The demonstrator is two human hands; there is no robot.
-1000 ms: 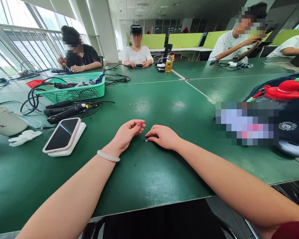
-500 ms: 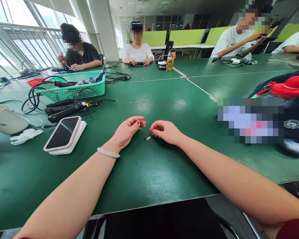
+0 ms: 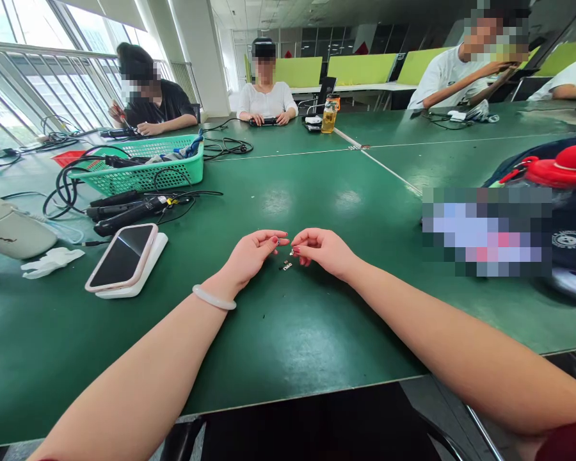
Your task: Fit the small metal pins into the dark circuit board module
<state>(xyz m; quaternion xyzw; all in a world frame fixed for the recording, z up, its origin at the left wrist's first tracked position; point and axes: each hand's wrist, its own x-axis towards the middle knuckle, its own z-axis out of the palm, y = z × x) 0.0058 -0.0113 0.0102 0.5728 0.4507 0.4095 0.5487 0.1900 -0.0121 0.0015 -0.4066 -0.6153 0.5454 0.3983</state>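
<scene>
Above the green table (image 3: 317, 333), my left hand (image 3: 256, 255) is closed, thumb against fingers, on a tiny piece too small to name. My right hand (image 3: 325, 251) faces it a short gap away, thumb and forefinger pinched on a small shiny metal-looking piece (image 3: 292, 252). On the tabletop just below the fingertips lie small silvery and dark parts (image 3: 287, 266), whose kind I cannot make out. A pale bangle (image 3: 214, 298) circles my left wrist.
To the left, a phone (image 3: 123, 256) rests on a white box, near a crumpled tissue (image 3: 52, 261) and black handheld tools (image 3: 127, 214) with cables. Behind stands a green basket (image 3: 153, 173). A dark bag (image 3: 573, 214) lies right. Several people sit around the table; a bottle (image 3: 329, 116) stands at the back.
My left hand has shifted slightly right, and the gap between my hands has narrowed. The right fingertips have risen a little, and the small metal piece in them shows more clearly.
</scene>
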